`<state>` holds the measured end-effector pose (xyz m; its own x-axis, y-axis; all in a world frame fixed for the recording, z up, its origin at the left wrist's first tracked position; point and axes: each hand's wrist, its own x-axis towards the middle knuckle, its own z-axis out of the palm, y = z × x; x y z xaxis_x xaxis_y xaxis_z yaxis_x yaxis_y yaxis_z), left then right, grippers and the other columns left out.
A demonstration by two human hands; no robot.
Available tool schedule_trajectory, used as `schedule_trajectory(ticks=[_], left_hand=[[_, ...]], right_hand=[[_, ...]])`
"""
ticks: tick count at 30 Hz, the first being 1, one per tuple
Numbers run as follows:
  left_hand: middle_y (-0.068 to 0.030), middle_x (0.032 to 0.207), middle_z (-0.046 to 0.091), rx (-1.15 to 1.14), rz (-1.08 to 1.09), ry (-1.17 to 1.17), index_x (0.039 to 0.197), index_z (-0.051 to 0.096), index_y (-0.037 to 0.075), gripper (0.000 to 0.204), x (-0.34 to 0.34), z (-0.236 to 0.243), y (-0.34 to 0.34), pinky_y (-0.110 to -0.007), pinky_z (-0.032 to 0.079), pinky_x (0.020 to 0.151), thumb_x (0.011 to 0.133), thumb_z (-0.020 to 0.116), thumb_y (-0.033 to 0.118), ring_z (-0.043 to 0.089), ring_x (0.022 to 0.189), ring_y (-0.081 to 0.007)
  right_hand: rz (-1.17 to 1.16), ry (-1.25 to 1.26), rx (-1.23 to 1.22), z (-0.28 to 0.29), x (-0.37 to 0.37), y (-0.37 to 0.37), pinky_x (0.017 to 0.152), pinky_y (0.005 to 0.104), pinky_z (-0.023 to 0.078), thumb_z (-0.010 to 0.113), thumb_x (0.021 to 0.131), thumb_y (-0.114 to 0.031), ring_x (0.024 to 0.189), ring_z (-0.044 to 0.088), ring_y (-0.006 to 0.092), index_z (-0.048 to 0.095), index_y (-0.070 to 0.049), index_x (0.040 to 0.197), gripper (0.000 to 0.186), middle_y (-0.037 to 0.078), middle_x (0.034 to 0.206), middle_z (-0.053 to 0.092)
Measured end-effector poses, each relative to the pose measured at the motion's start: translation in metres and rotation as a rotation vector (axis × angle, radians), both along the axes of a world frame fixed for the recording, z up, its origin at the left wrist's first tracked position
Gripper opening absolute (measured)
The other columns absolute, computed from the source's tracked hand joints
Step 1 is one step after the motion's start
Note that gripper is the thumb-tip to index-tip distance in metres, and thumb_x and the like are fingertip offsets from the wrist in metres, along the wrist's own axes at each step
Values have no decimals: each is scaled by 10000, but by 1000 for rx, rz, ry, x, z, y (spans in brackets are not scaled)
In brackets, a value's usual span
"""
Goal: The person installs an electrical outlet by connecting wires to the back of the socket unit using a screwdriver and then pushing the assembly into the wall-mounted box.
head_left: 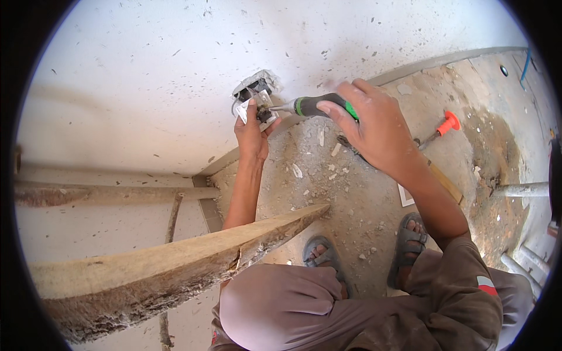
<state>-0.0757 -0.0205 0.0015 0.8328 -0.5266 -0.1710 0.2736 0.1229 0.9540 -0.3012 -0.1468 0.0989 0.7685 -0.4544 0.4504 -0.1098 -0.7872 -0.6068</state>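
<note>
In the frame's upper middle, the left hand (252, 139) pinches a white plate (271, 102); the right hand (377, 126) grips a screwdriver (313, 106). The plate looks light, stiff, maybe easy to crack: hold its edges. Its blurry middle is hard to see.

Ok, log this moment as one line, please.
Left hand: holds white wall fitting | Right hand: grips black-and-green screwdriver, tip at fitting | Wall opening: beside fitting | Floor: strewn with rubble

The person (380, 316) wears a brown top (433, 322) with a red-and-white sleeve patch (487, 286), grey open-toed sandals (411, 236) and, apparently, mauve-brown trousers (275, 301).
</note>
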Motion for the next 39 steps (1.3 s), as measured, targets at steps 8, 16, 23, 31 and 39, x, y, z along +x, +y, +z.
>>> schedule_trajectory(ticks=[8, 16, 23, 31, 39], left_hand=[[-65, 1065, 647, -35, 21, 0, 1179, 581, 71, 289, -5, 2, -4, -368, 647, 702, 994, 586, 292, 655, 916, -171], [-90, 1153, 618, 15, -6, -34, 1269, 528, 61, 344, -1, 3, 1, -398, 636, 778, 1017, 532, 295, 633, 1024, -203], [-89, 1149, 616, 33, -15, -34, 1257, 541, 61, 337, 3, -2, 4, -384, 637, 774, 1017, 531, 298, 634, 1010, -196], [-95, 1154, 614, 6, -51, -14, 1268, 531, 56, 345, 2, -1, 4, -388, 640, 776, 1020, 523, 295, 639, 1010, -200], [-102, 1167, 610, 19, -58, -16, 1285, 514, 45, 355, 2, 1, 4, -386, 643, 779, 1027, 504, 288, 644, 1008, -214]], right_hand=[[61, -32, 42, -2, -1, -2, 698, 405, 489, 672, 909, -167, 780, 593, 316, 492, -128, 1426, 549, 160, 1047, 563], [-7, 58, 7, 2, 3, -1, 676, 399, 487, 686, 897, -156, 799, 602, 312, 536, -116, 1394, 520, 156, 1029, 584], [60, 18, 9, -4, 2, -1, 677, 383, 501, 677, 912, -195, 815, 632, 315, 605, -95, 1310, 416, 144, 941, 606], [99, -111, 14, -8, 1, 5, 641, 384, 505, 650, 926, -186, 706, 609, 336, 588, -100, 1328, 416, 159, 967, 575], [63, -107, 26, -9, 2, 3, 633, 383, 487, 641, 943, -244, 718, 596, 321, 481, -160, 1438, 527, 151, 908, 550]])
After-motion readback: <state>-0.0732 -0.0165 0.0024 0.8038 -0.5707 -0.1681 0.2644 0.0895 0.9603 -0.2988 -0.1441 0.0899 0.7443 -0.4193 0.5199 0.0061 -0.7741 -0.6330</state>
